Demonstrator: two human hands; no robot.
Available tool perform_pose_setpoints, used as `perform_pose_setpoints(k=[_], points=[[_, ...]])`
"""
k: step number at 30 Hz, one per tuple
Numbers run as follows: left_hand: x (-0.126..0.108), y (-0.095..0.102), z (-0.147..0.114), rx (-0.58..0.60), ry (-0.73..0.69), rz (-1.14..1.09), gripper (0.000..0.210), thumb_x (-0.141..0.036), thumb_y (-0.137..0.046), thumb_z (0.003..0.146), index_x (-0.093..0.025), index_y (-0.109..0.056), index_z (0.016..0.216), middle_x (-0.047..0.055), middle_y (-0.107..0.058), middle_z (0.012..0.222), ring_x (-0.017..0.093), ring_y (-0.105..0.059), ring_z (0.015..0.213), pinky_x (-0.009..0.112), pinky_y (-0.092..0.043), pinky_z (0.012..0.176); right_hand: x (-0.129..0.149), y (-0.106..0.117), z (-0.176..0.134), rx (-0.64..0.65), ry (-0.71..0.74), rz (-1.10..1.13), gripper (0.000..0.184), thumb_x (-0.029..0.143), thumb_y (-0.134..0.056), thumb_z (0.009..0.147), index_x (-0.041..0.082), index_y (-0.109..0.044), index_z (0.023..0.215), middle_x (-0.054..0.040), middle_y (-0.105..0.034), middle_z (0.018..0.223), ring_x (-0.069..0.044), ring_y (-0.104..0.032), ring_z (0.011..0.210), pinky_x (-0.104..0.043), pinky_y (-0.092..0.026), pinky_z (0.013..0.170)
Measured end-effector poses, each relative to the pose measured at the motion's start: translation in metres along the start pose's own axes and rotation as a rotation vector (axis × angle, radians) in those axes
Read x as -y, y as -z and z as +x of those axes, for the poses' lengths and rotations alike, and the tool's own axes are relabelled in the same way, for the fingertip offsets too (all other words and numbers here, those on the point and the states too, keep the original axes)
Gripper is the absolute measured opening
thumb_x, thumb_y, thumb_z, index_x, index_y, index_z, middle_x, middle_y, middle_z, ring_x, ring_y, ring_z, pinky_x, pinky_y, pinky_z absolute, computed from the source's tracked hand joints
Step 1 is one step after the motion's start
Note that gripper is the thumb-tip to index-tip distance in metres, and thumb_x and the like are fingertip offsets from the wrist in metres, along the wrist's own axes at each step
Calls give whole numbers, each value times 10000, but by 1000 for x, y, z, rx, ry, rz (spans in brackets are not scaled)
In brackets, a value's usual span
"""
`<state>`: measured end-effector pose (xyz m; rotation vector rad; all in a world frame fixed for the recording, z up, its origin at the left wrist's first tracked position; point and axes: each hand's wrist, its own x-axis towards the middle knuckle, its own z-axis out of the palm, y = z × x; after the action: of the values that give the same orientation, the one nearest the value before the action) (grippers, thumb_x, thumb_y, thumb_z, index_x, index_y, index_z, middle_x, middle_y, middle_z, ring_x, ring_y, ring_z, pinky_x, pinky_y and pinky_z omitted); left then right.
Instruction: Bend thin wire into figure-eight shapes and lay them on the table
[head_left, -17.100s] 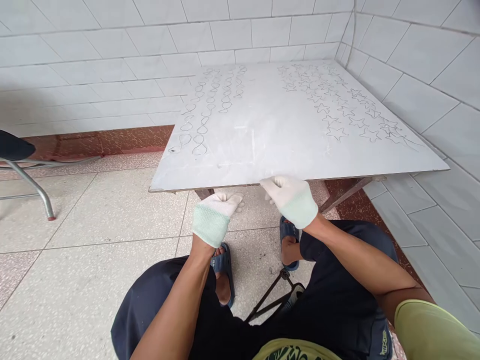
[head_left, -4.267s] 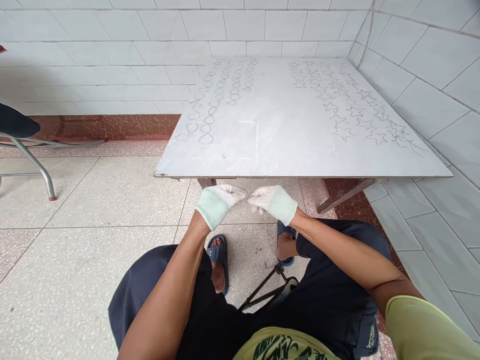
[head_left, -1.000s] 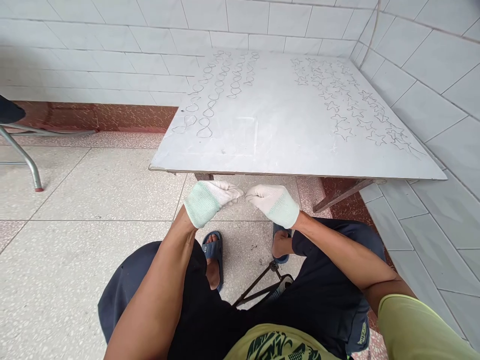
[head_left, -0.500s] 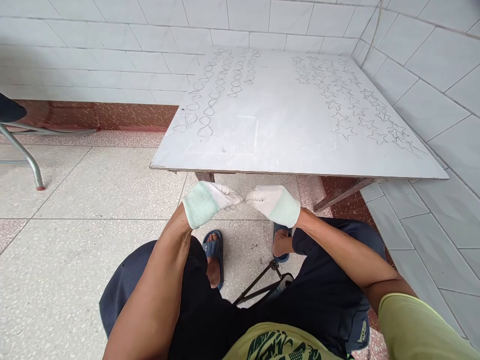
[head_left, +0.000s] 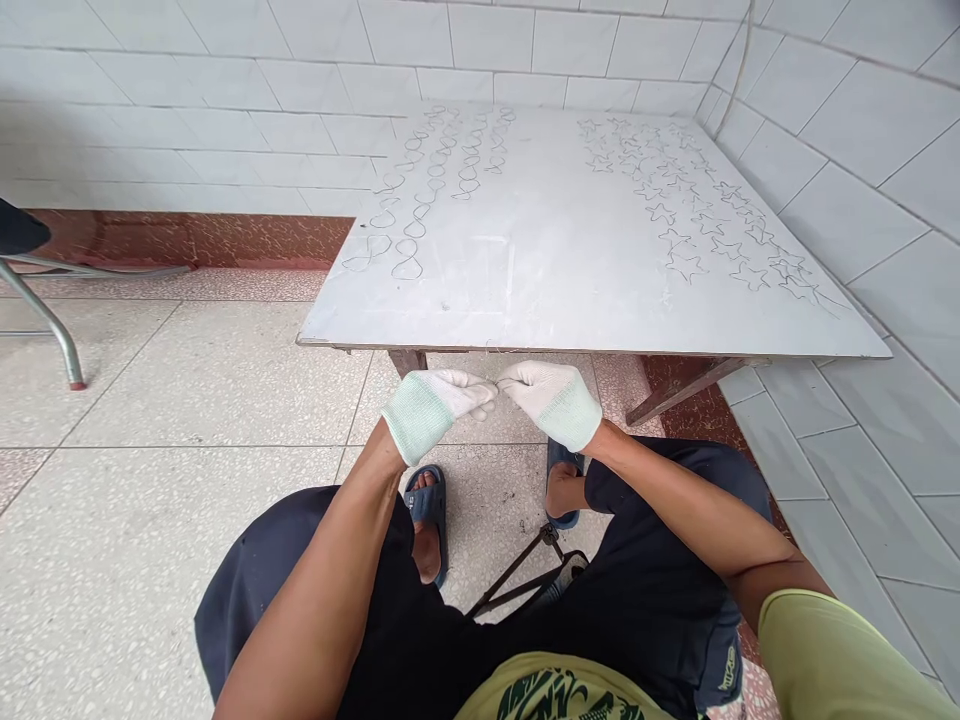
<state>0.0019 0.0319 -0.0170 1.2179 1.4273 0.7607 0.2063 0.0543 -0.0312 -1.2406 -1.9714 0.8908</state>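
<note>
Both hands wear white gloves with pale green cuffs and meet just below the table's front edge. My left hand (head_left: pixel 463 393) is closed in a pinch, its fingertips touching or almost touching those of the right. My right hand (head_left: pixel 529 385) is pinched too, its knuckles bent toward the left. A faint thin wire (head_left: pixel 491 348) seems to rise from between the fingertips against the table edge; most of it is hidden by the gloves. Ahead, the white tabletop (head_left: pixel 570 300) carries thin wire stars (head_left: pixel 686 265) on the right and looped, figure-eight wire shapes (head_left: pixel 407 262) on the left.
A tiled wall (head_left: pixel 495 40) borders the table at the back and another at the right. Below the hands, a dark folding frame (head_left: pixel 517 575) stands between my sandalled feet. At the far left is a metal chair leg (head_left: pixel 64 345).
My left hand has shifted slightly right, and the fingertips of both hands have come closer together. The view has tilted a little. The wire shapes on the table stay where they were.
</note>
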Motion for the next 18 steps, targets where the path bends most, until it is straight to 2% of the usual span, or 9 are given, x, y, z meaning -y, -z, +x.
perform_pose_setpoints(k=[4, 9, 12, 14, 16, 18], points=[[4, -3, 1, -28, 6, -47, 339, -479, -881, 680, -176, -775, 788, 69, -755, 679, 152, -629, 559, 268, -495, 519, 0, -1, -2, -10, 33, -85, 235, 259, -597, 988, 264, -829, 951, -6, -827, 1017, -198, -735, 964, -315, -513, 919], [9, -2, 2, -47, 32, 9, 304, -454, -885, 777, -179, -772, 840, 61, -744, 706, 184, -675, 643, 302, -572, 604, -7, -4, -2, -10, 45, -126, 253, 291, -599, 1005, 256, -811, 870, -23, -788, 909, -213, -681, 939, -320, -481, 882], [9, -4, 0, -30, 53, 26, 319, -435, -769, 957, -164, -753, 1123, 94, -770, 1051, 216, -729, 888, 369, -632, 785, -11, -5, -1, -4, 48, -136, 274, 316, -595, 1017, 266, -799, 842, -24, -764, 866, -217, -663, 916, -325, -467, 851], [7, -6, -2, -21, 61, 27, 366, -401, -695, 1025, -177, -681, 1314, 117, -702, 1300, 245, -712, 1082, 447, -630, 918, -11, -6, -2, -4, 47, -138, 288, 331, -595, 1022, 274, -789, 817, -30, -753, 845, -224, -659, 908, -332, -460, 834], [5, -7, -4, -18, 62, 25, 406, -392, -686, 1032, -189, -645, 1382, 128, -655, 1394, 270, -687, 1172, 489, -614, 976, -12, -7, -3, -12, 41, -139, 297, 344, -598, 1025, 277, -779, 800, -35, -746, 833, -228, -657, 909, -332, -456, 823], [3, -9, -6, -20, 60, 22, 411, -395, -694, 1026, -189, -651, 1378, 128, -659, 1392, 276, -687, 1176, 492, -612, 979, -12, -9, -4, -20, 35, -140, 301, 340, -598, 1026, 272, -771, 790, -31, -741, 822, -222, -655, 906, -324, -453, 823]])
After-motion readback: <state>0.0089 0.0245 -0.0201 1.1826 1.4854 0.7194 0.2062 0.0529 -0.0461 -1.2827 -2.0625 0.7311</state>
